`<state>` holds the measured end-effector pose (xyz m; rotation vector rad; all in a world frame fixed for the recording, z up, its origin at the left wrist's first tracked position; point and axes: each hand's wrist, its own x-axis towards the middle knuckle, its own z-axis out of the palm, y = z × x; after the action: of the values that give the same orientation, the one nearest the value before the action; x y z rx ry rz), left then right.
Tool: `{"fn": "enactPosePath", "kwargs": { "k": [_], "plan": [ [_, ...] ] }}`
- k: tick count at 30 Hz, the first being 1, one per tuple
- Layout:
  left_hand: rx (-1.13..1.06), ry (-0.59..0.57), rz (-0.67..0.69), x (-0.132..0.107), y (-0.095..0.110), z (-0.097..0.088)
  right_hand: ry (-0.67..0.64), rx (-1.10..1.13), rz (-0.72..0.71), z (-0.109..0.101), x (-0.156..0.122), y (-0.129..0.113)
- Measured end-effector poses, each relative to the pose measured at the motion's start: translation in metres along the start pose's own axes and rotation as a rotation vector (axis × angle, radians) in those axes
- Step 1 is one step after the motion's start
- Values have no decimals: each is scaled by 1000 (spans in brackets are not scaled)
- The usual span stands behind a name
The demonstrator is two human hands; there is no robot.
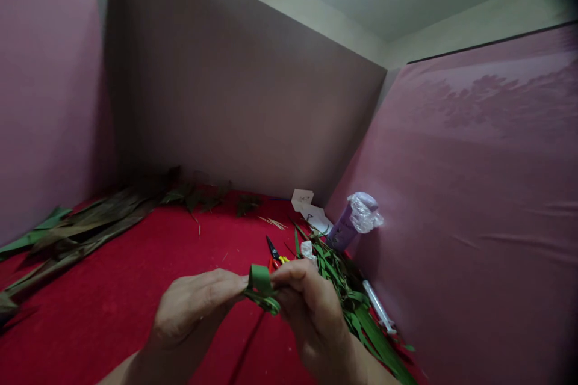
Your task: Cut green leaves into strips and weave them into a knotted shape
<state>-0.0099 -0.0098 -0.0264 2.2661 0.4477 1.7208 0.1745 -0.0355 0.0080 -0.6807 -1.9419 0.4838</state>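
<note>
Both my hands meet low in the middle of the view over a red cloth floor [135,289]. My left hand [194,307] and my right hand [311,313] pinch a folded green leaf strip [261,289] between their fingertips; the strip is looped and bent into a small shape. A thin dark strand hangs down from it between my wrists. Just behind the strip lie small scissors [274,254] with red and yellow handles.
A heap of cut green leaf strips [356,307] lies to the right along the pink wall. A purple bottle wrapped in clear plastic [352,221], white paper scraps [309,207] and a clear pen-like tube [379,308] are nearby. Long dried leaves [81,231] lie at the left.
</note>
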Motion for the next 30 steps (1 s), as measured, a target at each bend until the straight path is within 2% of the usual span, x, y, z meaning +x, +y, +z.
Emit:
{"fn": "enactPosePath", "kwargs": {
  "k": [6,11,16,19,25,30],
  "plan": [
    [-40,-37,-29,-3,-2,1,-30,-105,-92,-3,4,1],
    [-95,-60,8,2,1,1,15,-96,22,0,7,-1],
    [-81,-79,13,5,2,1,-76,-8,41,-1,6,0],
    [-123,-80,12,6,2,1,-56,22,40,-2,7,1],
    [-133,-105,-18,1,-1,0,57,251,260,2,6,1],
    [-193,-125,-25,-4,-6,1,48,449,444,6,9,4]
  ]
}}
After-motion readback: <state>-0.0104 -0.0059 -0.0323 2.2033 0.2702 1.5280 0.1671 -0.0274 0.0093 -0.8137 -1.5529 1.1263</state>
